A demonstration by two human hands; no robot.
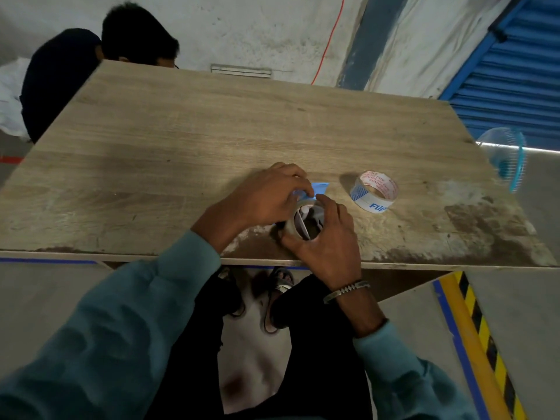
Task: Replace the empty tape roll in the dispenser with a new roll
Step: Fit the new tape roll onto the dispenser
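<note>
- The left hand [266, 197] curls over the top of the blue plastic dispenser [315, 189], fingers bent and closed on it; only a flat blue edge and a rounded bit of the frame show past the knuckles.
- The right hand [325, 237] wraps from below and from the near side around a round, pale roll [303, 222] seated in the dispenser, thumb and fingers hooked on its rim. The roll's hollow centre faces up and looks dark, with a white spoke across it.
- Whether this roll is bare core or carries tape cannot be told.
- Just to the right of the right hand, apart from it, a printed tape roll [374, 190] lies on the tabletop: glossy white with blue lettering outside and red print inside its ring.
- Both hands work near the front edge of the wooden table [181, 147], matte, grey-brown, grained, with worn pale patches.
- A ridged metal bangle [345, 291] circles the right wrist; teal fabric sleeves [121, 328] cover both forearms.
</note>
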